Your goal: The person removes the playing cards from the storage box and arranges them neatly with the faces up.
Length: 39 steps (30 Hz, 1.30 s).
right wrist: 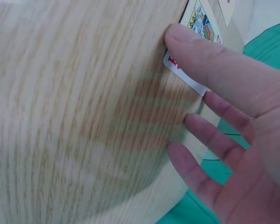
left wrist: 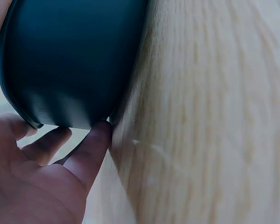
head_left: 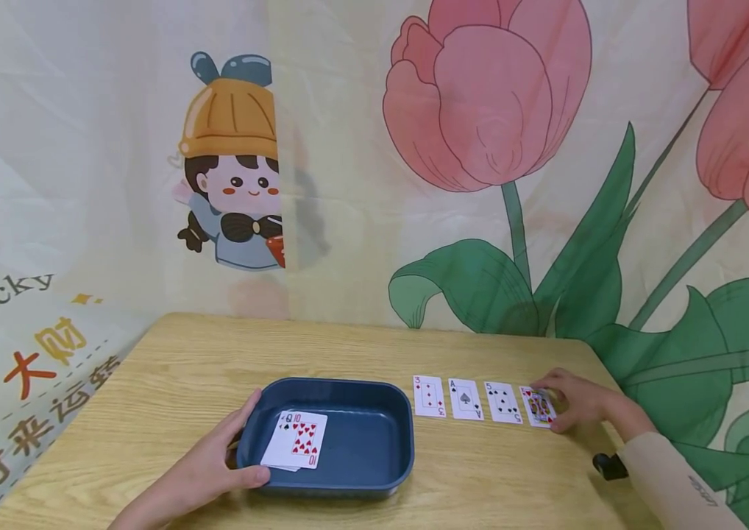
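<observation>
At the right end of a row of face-up playing cards lies a red king card (head_left: 540, 407). My right hand (head_left: 576, 401) holds it at its edges between thumb and index finger; in the right wrist view the thumb (right wrist: 191, 42) overlaps the card and the other fingers are spread. Left of it lie the five card (head_left: 503, 403), the ace of spades (head_left: 465, 400) and the three of diamonds (head_left: 429, 396). My left hand (head_left: 222, 456) grips the left end of a dark blue tray (head_left: 328, 487), thumb at the front corner. Inside, a ten of hearts (head_left: 308, 440) overlaps a black queen.
The wooden table (head_left: 480, 478) ends at a fabric backdrop (head_left: 335, 287) printed with tulips and a cartoon figure. A small black object (head_left: 609, 466) shows beside the right sleeve (head_left: 672, 478). The card row runs rightward from the tray's back right corner.
</observation>
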Each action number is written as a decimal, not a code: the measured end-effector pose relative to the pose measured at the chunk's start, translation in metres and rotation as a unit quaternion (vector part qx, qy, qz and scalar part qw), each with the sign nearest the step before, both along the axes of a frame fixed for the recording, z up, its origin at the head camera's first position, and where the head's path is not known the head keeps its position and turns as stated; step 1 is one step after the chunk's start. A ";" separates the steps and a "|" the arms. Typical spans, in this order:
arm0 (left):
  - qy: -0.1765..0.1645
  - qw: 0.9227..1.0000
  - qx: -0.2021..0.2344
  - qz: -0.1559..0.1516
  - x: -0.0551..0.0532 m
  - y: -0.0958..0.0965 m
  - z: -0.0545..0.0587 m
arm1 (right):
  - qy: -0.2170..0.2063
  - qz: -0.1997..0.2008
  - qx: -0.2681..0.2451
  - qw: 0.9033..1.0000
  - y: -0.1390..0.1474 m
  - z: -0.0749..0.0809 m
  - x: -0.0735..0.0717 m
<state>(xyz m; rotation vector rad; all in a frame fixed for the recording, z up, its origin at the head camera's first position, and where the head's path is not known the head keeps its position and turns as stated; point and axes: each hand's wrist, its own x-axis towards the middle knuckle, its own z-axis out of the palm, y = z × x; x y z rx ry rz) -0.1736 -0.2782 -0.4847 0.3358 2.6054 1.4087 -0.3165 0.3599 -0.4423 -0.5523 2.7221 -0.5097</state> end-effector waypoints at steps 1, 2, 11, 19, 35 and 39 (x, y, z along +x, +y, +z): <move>0.002 1.000 0.002 -0.001 0.000 0.000 0.000 | -0.002 0.000 -0.002 1.000 0.000 0.000 0.000; 0.003 1.000 0.006 -0.002 0.000 0.000 0.000 | -0.004 0.000 -0.003 1.000 0.000 0.000 0.000; 0.001 1.000 -0.004 0.003 0.001 0.002 0.003 | -0.013 0.006 -0.011 1.000 0.005 -0.004 -0.004; 0.002 1.000 0.000 -0.003 0.000 0.002 0.004 | -0.011 0.020 -0.013 1.000 0.008 -0.003 -0.004; 0.013 1.000 0.014 -0.004 0.000 0.002 -0.001 | 0.055 0.038 -0.047 0.997 -0.001 0.004 0.006; 0.004 1.000 -0.001 0.002 0.000 0.001 0.001 | 0.097 0.031 -0.050 0.994 -0.033 0.023 0.015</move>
